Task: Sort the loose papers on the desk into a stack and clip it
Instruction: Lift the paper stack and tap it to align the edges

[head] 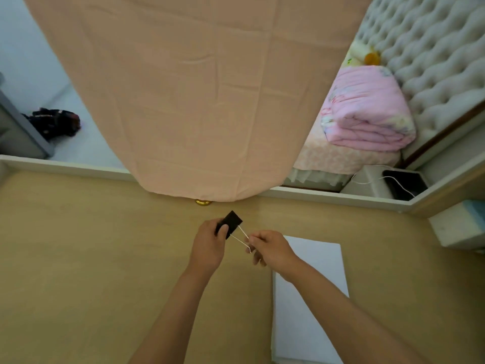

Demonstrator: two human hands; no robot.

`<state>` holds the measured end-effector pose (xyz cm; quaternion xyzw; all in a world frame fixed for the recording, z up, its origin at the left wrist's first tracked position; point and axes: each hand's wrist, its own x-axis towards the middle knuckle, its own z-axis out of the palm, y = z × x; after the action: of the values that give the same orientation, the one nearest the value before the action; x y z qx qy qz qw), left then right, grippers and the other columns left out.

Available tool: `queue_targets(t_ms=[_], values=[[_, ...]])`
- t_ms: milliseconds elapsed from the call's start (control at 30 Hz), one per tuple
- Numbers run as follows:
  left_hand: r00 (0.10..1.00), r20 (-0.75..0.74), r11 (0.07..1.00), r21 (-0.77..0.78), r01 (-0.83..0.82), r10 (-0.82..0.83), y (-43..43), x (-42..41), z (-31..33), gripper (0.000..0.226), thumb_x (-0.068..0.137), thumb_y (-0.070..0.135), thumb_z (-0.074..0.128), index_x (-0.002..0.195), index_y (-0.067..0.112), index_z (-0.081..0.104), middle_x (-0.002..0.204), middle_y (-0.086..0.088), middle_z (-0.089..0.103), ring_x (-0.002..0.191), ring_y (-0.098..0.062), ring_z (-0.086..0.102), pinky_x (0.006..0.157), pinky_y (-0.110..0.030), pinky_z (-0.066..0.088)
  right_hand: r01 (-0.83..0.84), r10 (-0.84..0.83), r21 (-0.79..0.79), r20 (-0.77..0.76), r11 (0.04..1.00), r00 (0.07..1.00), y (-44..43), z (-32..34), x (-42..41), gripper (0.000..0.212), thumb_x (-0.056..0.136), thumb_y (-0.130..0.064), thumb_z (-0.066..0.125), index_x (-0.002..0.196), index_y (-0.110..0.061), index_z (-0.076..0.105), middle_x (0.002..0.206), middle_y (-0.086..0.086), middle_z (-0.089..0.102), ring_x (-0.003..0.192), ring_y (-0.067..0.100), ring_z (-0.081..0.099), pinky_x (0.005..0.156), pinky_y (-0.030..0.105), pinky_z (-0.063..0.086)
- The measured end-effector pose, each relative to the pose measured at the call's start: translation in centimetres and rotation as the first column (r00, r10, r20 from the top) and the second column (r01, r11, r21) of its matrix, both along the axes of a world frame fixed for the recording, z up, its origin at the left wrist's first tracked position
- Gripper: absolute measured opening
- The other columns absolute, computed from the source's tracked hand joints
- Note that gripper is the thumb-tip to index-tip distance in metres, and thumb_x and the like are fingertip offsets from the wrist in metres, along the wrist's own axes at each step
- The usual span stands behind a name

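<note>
The paper stack (294, 324) is lying flat in the lower right of the frame, edges looking squared, partly under the right forearm. It is likely behaving as light, floppy sheets that are prone to sliding over each other, so it is asking for a pinch across one short edge with the sheets pressed together, not a lift by a corner.

The binder clip (231, 222) is hanging in the air at centre frame, just above the desk and up-left of the stack, not touching the paper. The left hand (208, 245) is gripping its black body, thumb curled over the near face. The right hand (270, 248) is pinching the far ends of the wire handles (240, 239) between closed fingertips. The clip is probably stiff and springy – the steel is resisting, and smooth wire is apt to slip, so the handles are best squeezed near their ends for leverage. Whether its mouth is gaping I cannot tell.

The desk (91, 258) is spreading across the lower half, a pale wood-toned top, smooth and matte. A peach curtain (196, 101) is hanging down the middle of the upper frame, its hem brushing the desk's far edge. At upper right a tufted headboard (433, 61) is backing a bed, where a folded pink quilt (367, 114) is sitting. A dark bundle (55, 122) is lying on the floor at upper left – too blurred to name.
</note>
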<state>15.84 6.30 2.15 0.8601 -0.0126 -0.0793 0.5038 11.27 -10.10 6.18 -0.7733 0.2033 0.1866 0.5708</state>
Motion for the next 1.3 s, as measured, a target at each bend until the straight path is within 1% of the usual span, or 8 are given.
queue_targets(t_ms=[133, 267, 433, 533, 633, 833, 967, 1300], values=[[0.927, 0.235, 0.954, 0.138, 0.268, -0.294, 0.0, -1.6, 1.3, 0.072, 0.074, -0.01, 0.049, 0.141, 0.017, 0.046, 0.141, -0.002, 0.039, 0.129, -0.021, 0.036, 0.107, -0.038, 0.038, 0.046, -0.046, 0.028, -0.012, 0.999, 0.999, -0.4, 2.0, -1.7, 0.021, 0.1, -0.02, 0.053, 0.1, -0.008, 0.07, 0.078, 0.003, 0.068, 0.052, 0.014, 0.054, 0.048, 0.025, 0.042], [0.718, 0.445, 0.833, 0.42, 0.361, -0.536, -0.8, -2.6, 3.2, 0.044, 0.077, 0.03, 0.06, 0.121, 0.027, 0.059, 0.156, 0.001, 0.027, 0.148, -0.021, 0.013, 0.12, -0.038, 0.016, 0.087, -0.089, 0.18, 0.0, 0.98, 0.996, -1.7, 3.6, -3.5, 0.025, 0.099, -0.021, 0.055, 0.095, -0.002, 0.069, 0.074, 0.007, 0.063, 0.051, 0.015, 0.049, 0.047, 0.026, 0.038], [0.484, 0.439, 0.605, 0.751, 0.265, -0.757, -2.3, -2.8, 4.1, 0.033, 0.095, 0.049, 0.042, 0.093, 0.026, 0.066, 0.096, 0.011, 0.068, 0.114, -0.01, 0.059, 0.119, -0.038, 0.014, 0.032, -0.029, 0.137, -0.027, 0.99, 0.999, -3.6, 4.9, -5.2, 0.026, 0.094, -0.023, 0.063, 0.075, -0.006, 0.061, 0.067, 0.01, 0.053, 0.048, 0.015, 0.043, 0.045, 0.026, 0.031], [0.542, 0.291, 0.539, 0.752, 0.379, -0.788, -3.4, -4.3, 5.3, 0.035, 0.098, 0.045, 0.034, 0.101, 0.022, 0.062, 0.097, 0.003, 0.067, 0.098, -0.018, 0.062, 0.107, -0.035, 0.034, 0.014, -0.012, 0.091, -0.023, 0.996, 1.0, -4.7, 5.5, -6.0, 0.027, 0.091, -0.023, 0.068, 0.071, -0.007, 0.06, 0.063, 0.008, 0.054, 0.048, 0.016, 0.043, 0.045, 0.026, 0.033], [0.69, 0.204, 0.673, 0.524, 0.522, -0.694, -4.3, -6.1, 6.4, 0.021, 0.098, 0.04, 0.045, 0.105, 0.025, 0.058, 0.095, 0.007, 0.064, 0.09, -0.017, 0.057, 0.077, -0.037, 0.047, 0.045, -0.046, 0.133, 0.003, 0.99, 0.999, -6.0, 6.3, -6.6, 0.02, 0.091, -0.018, 0.067, 0.078, -0.003, 0.063, 0.065, 0.01, 0.058, 0.048, 0.018, 0.048, 0.046, 0.027, 0.039], [0.832, 0.247, 0.868, 0.15, 0.473, -0.496, -6.8, -9.3, 7.5, 0.02, 0.095, 0.032, 0.054, 0.109, 0.04, 0.066, 0.071, 0.002, 0.062, 0.071, -0.015, 0.048, 0.072, -0.027, 0.04, 0.139, -0.17, 0.445, 0.031, 0.885, 0.985, -8.4, 7.5, -8.2, 0.025, 0.1, -0.01, 0.053, 0.106, 0.011, 0.065, 0.083, 0.019, 0.066, 0.06, 0.026, 0.061, 0.057, 0.036, 0.057], [0.884, 0.262, 0.921, 0.153, 0.359, -0.388, -8.2, -11.3, 7.9, 0.029, 0.095, 0.037, 0.055, 0.117, 0.056, 0.06, 0.068, 0.011, 0.052, 0.082, -0.003, 0.044, 0.068, -0.016, 0.031, 0.067, -0.125, 0.586, 0.059, 0.807, 0.99, -10.0, 8.0, -10.0, 0.024, 0.1, -0.002, 0.048, 0.113, 0.009, 0.065, 0.091, 0.018, 0.067, 0.069, 0.025, 0.065, 0.065, 0.036, 0.059], [0.907, 0.277, 0.936, 0.244, 0.253, -0.318, -11.4, -15.4, 9.6, 0.031, 0.095, 0.039, 0.055, 0.121, 0.054, 0.059, 0.077, 0.008, 0.056, 0.087, -0.006, 0.047, 0.078, -0.029, 0.044, 0.044, -0.118, 0.685, 0.061, 0.727, 0.991, -13.4, 7.7, -13.5, 0.025, 0.101, -0.001, 0.046, 0.116, 0.004, 0.066, 0.099, 0.017, 0.07, 0.079, 0.026, 0.067, 0.069, 0.038, 0.059]])
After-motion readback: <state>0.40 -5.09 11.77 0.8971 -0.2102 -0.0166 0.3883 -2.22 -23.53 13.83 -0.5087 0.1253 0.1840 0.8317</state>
